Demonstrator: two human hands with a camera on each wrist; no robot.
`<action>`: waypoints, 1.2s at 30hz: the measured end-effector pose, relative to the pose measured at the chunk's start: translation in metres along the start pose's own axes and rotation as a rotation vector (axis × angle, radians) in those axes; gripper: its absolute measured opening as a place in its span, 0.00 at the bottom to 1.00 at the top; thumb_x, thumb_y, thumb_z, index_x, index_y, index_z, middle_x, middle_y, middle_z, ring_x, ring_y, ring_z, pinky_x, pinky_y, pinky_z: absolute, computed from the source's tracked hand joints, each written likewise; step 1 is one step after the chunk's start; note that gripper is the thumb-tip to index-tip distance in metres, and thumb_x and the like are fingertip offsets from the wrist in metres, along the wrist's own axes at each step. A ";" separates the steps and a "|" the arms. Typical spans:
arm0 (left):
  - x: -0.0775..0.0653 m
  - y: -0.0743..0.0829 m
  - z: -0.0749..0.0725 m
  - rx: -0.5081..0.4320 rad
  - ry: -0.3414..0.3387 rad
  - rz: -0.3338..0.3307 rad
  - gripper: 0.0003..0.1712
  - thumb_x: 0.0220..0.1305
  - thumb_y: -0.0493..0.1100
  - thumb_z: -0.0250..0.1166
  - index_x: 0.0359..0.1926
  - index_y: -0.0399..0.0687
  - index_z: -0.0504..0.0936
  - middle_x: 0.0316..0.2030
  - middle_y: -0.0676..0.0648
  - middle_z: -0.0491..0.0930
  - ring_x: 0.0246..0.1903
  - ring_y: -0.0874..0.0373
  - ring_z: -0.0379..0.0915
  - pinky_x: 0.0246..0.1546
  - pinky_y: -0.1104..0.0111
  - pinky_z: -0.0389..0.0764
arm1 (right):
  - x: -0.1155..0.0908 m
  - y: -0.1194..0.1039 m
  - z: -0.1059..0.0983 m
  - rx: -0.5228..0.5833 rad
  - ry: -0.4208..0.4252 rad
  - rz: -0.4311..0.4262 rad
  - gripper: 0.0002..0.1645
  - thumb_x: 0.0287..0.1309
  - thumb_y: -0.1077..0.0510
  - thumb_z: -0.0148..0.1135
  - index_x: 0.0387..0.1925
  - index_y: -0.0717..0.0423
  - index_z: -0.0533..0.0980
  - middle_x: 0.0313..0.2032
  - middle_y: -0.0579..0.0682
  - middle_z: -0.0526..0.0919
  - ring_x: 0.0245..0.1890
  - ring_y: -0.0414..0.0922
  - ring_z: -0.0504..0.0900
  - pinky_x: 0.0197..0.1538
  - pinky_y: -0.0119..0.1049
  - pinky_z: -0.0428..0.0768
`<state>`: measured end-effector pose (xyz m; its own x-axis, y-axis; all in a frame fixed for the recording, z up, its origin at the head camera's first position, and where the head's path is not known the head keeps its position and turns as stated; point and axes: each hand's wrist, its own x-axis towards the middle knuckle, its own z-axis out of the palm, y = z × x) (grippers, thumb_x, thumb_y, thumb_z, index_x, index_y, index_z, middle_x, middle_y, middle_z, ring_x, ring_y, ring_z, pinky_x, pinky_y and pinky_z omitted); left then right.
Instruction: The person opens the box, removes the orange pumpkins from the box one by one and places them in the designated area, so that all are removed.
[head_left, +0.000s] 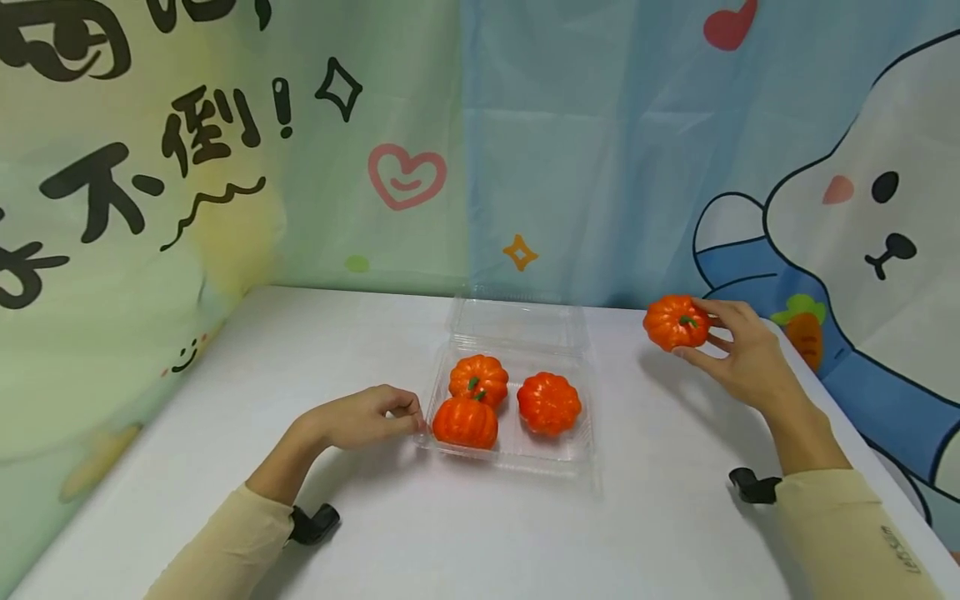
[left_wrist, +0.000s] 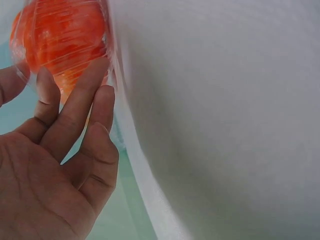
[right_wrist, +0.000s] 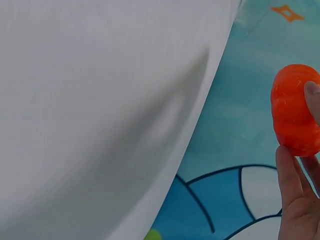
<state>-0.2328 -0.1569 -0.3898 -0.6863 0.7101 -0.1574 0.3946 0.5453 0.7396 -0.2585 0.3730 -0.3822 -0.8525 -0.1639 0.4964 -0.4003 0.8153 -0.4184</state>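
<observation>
My right hand (head_left: 750,354) holds a small orange toy pumpkin (head_left: 677,322) up above the right side of the table, pinched between thumb and fingers, its green stem facing me. That pumpkin (right_wrist: 295,110) shows at the right edge of the right wrist view. My left hand (head_left: 371,417) is at the near left corner of a clear plastic box (head_left: 543,462), thumb and fingertips at its rim. Three more pumpkins sit inside: two on the left, one behind the other (head_left: 465,423), and one on the right (head_left: 550,404). The left wrist view shows the fingers (left_wrist: 75,107) against the box's side.
The box's clear lid (head_left: 517,323) is folded back toward the far table edge. A white cloth covers the table (head_left: 450,542). Behind it hangs a printed curtain (head_left: 570,150) with cartoon drawings. Black wrist mounts (head_left: 315,523) show at both sleeves.
</observation>
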 end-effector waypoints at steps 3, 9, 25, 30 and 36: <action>0.000 0.000 0.000 0.006 -0.003 -0.001 0.11 0.72 0.43 0.55 0.38 0.51 0.84 0.28 0.52 0.77 0.31 0.60 0.65 0.35 0.69 0.67 | -0.001 0.008 -0.005 0.005 -0.010 0.066 0.45 0.54 0.60 0.79 0.71 0.60 0.68 0.61 0.66 0.70 0.60 0.66 0.71 0.46 0.06 0.58; 0.000 0.001 -0.004 0.021 -0.007 0.000 0.11 0.72 0.43 0.55 0.37 0.49 0.84 0.26 0.57 0.72 0.30 0.61 0.64 0.35 0.69 0.66 | -0.005 0.022 -0.011 -0.058 -0.012 0.209 0.47 0.61 0.48 0.74 0.72 0.65 0.64 0.63 0.71 0.69 0.57 0.71 0.76 0.53 0.34 0.81; 0.000 0.002 -0.003 0.042 -0.025 -0.002 0.12 0.73 0.45 0.56 0.36 0.45 0.82 0.25 0.58 0.67 0.30 0.62 0.62 0.34 0.69 0.65 | -0.014 0.056 -0.012 -0.147 -0.135 0.375 0.47 0.69 0.40 0.63 0.72 0.70 0.60 0.63 0.78 0.67 0.57 0.74 0.69 0.55 0.72 0.72; -0.001 0.002 -0.004 0.052 -0.020 -0.010 0.11 0.73 0.45 0.55 0.37 0.47 0.82 0.26 0.58 0.70 0.31 0.62 0.64 0.35 0.68 0.67 | -0.013 0.057 -0.011 -0.166 -0.148 0.428 0.48 0.69 0.40 0.62 0.72 0.72 0.58 0.63 0.80 0.63 0.56 0.74 0.66 0.54 0.72 0.73; -0.001 0.003 -0.004 0.046 -0.028 -0.007 0.11 0.73 0.45 0.56 0.37 0.47 0.82 0.26 0.57 0.69 0.31 0.62 0.63 0.35 0.69 0.66 | -0.016 0.060 -0.012 -0.157 -0.182 0.458 0.48 0.70 0.40 0.60 0.71 0.74 0.58 0.62 0.80 0.64 0.54 0.74 0.67 0.52 0.70 0.75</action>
<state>-0.2333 -0.1572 -0.3850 -0.6723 0.7179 -0.1809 0.4180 0.5698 0.7075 -0.2645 0.4312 -0.4064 -0.9788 0.1469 0.1424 0.0713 0.8975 -0.4353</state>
